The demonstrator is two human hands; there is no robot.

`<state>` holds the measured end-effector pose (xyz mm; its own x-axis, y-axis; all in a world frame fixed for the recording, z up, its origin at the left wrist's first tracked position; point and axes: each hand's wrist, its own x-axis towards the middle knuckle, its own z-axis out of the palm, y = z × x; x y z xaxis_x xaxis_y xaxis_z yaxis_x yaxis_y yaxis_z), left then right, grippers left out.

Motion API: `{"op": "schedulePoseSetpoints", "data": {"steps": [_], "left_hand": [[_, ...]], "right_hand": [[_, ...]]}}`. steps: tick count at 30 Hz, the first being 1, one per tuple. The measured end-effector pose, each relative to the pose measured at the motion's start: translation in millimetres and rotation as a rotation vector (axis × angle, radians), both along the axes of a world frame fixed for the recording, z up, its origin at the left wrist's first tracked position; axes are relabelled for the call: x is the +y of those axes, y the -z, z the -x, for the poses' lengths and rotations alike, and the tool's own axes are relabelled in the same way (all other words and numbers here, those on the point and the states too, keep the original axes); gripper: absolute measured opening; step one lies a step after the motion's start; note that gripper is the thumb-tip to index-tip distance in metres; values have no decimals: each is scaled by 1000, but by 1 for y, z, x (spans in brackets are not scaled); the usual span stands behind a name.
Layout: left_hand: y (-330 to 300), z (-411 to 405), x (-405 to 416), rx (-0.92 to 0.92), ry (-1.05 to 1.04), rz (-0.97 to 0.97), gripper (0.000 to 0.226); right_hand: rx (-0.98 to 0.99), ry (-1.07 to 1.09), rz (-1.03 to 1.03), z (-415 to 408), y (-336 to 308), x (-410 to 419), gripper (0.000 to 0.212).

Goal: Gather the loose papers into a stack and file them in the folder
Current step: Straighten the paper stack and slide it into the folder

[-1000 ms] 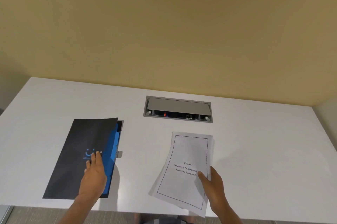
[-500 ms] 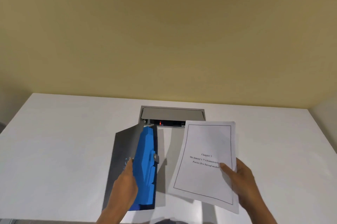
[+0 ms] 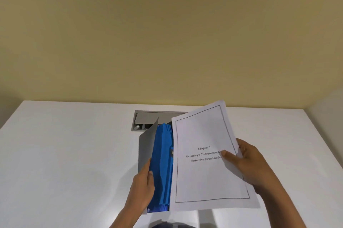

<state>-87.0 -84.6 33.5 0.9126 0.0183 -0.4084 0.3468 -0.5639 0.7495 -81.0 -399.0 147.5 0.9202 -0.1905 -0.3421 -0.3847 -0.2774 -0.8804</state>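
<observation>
A folder (image 3: 145, 150) with a dark grey cover and blue accordion pockets (image 3: 162, 164) stands opened on the white table. My left hand (image 3: 143, 185) grips the raised cover at its near edge, thumb against the blue pockets. My right hand (image 3: 246, 162) holds a stack of white printed papers (image 3: 202, 175), thumb on the top sheet, which reads "Chapter 3". The stack hangs tilted just right of the folder and overlaps the blue pockets' right side. The right part of the folder is hidden behind the papers.
A grey recessed cable box (image 3: 148, 120) sits in the white table (image 3: 65, 153) just behind the folder. A yellow wall rises at the table's far edge. A dark shape (image 3: 172, 225) shows at the bottom edge.
The folder was pulled from the left toward the middle and its cover lifted open. My right hand raised the paper stack off the table and brought it leftward against the folder.
</observation>
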Motion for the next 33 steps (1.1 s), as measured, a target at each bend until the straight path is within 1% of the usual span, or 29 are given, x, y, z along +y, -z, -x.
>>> {"op": "schedulePoseSetpoints", "data": {"steps": [5,12,18,20,21,22,24,28,33], "left_hand": [[-6,-4,-4,7,-15,20,51],[-8,-3,-5,12,-36,46,50],[-9,-4,-8,30,-29,28,50],[-10,-4,-10,30,-23,1,50],[-11,-4,-11,36,-27,-7,50],[-10,-4,-12,43,-34,-9,50],[-10,-4,-13,56,-53,-5,49],[-11,-4,-14,72,-82,25,49],[-11,-3,-16,80,-121,64,46]], "right_hand": [[53,-126,181,-20,2,19,13],[86,-289,262,-46,1,55,23],[96,-385,408,-66,10,91,19],[95,-382,458,-69,16,103,9],[92,-375,481,-70,19,108,8],[86,-364,494,-70,23,113,11],[85,-341,514,-69,30,121,9],[86,-291,526,-66,47,134,29],[56,-213,563,-57,72,147,36]]}}
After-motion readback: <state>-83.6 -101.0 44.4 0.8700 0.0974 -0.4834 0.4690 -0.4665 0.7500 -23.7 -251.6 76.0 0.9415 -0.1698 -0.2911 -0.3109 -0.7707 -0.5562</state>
